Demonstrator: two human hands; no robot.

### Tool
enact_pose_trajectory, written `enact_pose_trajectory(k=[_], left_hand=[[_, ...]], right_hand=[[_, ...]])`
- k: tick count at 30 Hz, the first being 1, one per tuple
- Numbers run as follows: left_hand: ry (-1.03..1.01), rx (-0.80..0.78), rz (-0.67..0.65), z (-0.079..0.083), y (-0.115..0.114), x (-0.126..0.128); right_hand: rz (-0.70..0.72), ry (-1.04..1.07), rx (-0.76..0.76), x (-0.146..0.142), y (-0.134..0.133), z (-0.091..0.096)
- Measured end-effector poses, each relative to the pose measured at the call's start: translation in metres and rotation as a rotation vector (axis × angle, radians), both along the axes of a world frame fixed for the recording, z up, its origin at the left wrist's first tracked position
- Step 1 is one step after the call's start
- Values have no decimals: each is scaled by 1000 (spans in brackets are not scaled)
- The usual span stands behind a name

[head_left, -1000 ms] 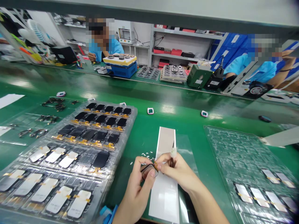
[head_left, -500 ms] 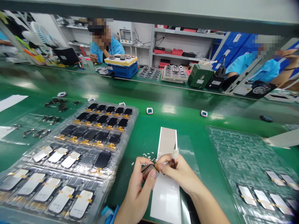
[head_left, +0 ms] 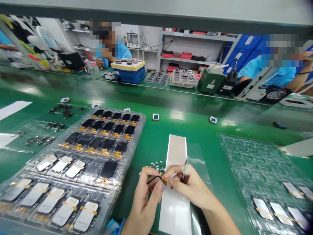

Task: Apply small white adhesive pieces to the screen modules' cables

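Observation:
My left hand (head_left: 144, 199) is closed on a small dark display panel (head_left: 156, 181), thumb across its face. My right hand (head_left: 187, 187) pinches the orange flex tail at the panel's right edge and also holds a thin tool (head_left: 184, 168) that sticks up between its fingers. Both hands hover over a long white strip (head_left: 176, 153) lying on the green bench. A scatter of tiny white bits (head_left: 154, 164) lies just beyond my left hand.
A clear tray (head_left: 132, 143) at the left holds rows of dark and white-covered panels. Another clear tray (head_left: 246, 163) at the right holds several panels near me. Small ring-shaped parts (head_left: 156, 117) lie on the green belt. Two people in blue sit across the belt.
My hands have stayed together on the panel. The view has shifted slightly, so everything sits a little lower and further right.

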State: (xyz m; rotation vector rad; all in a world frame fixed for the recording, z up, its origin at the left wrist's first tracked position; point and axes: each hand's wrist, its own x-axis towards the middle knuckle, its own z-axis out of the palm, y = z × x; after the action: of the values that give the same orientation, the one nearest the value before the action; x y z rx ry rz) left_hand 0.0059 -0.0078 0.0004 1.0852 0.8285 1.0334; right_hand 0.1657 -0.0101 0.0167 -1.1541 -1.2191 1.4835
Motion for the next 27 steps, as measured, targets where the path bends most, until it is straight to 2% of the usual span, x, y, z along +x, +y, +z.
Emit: enact_pose_trajectory(k=[9,16,20,24,27], left_hand=[[19,47,35,4,1,2],[44,94,53,-1,1,-1],[52,123,2,-4,1,-4],[67,124,18,-5,0,-7],[71,156,-40,-6,0,-8]], right_hand=[[-12,-5,-18,-1,-1,1],[6,-8,-15,0,-1,4],[5,9,-17,-3,-2,8],[26,31,-6,-6,-3,12],[16,34,-12,-7,-4,14]])
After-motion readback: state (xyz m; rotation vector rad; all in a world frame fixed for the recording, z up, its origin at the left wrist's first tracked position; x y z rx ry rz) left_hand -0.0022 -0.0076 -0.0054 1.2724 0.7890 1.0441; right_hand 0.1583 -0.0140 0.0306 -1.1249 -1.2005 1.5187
